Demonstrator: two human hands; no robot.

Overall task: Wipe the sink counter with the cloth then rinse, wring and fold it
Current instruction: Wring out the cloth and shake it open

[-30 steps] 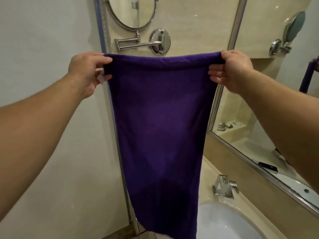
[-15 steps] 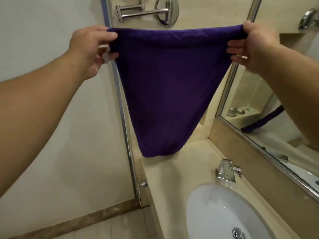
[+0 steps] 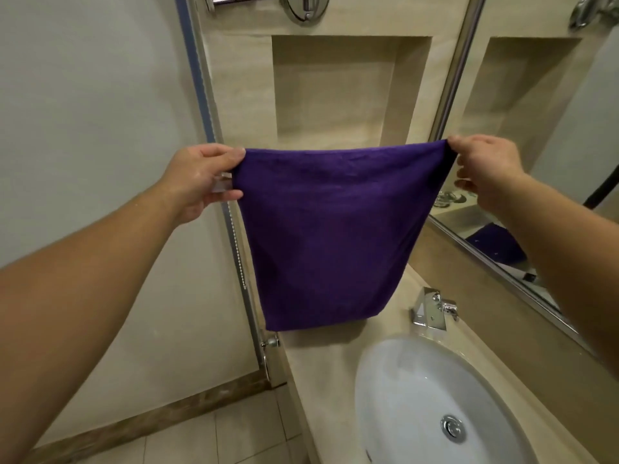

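Now left hand [image 3: 197, 179], right hand [image 3: 482, 165] pinch cloth [image 3: 331, 229] top corners; bottom edge near counter [image 3: 321, 360].

This is a bathroom, of the fitted, hotel-like kind. A white oval basin [image 3: 432, 396] with a chrome drain [image 3: 453, 428] is sunk into a beige stone counter [image 3: 321, 373], and a squared chrome tap [image 3: 432, 308] stands behind it. A large metal-framed mirror [image 3: 536, 226] runs along the wall on the right and reflects the room. The wall ahead is clad in the same beige stone, with a rectangular niche [image 3: 335, 92] recessed into it and a round chrome wall mount [image 3: 306, 6] with a bar above. On the left stands a metal-edged panel [image 3: 214, 128], likely a shower door, above a tiled floor [image 3: 207, 440].
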